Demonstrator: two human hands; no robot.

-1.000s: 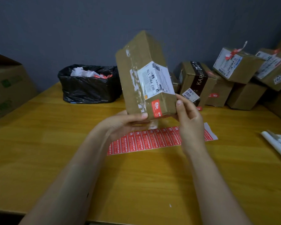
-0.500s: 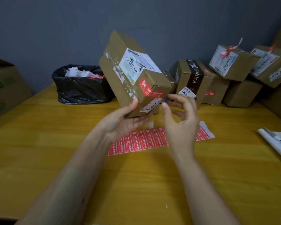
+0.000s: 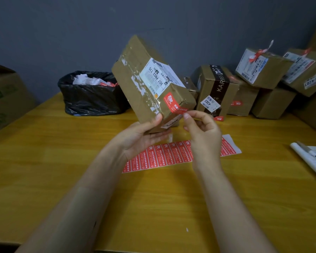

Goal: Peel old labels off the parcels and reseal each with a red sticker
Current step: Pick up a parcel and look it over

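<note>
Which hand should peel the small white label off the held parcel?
Likely right: the right hand holds nothing, fingertips beside the small white label; the left hand holds the brown cardboard parcel.

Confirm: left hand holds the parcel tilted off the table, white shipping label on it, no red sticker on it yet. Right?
Wrong on the sticker: the head view shows a red sticker already wrapped over the lower corner of the parcel. The rest stands: the left hand holds the parcel tilted off the table, white shipping label on it.
</note>
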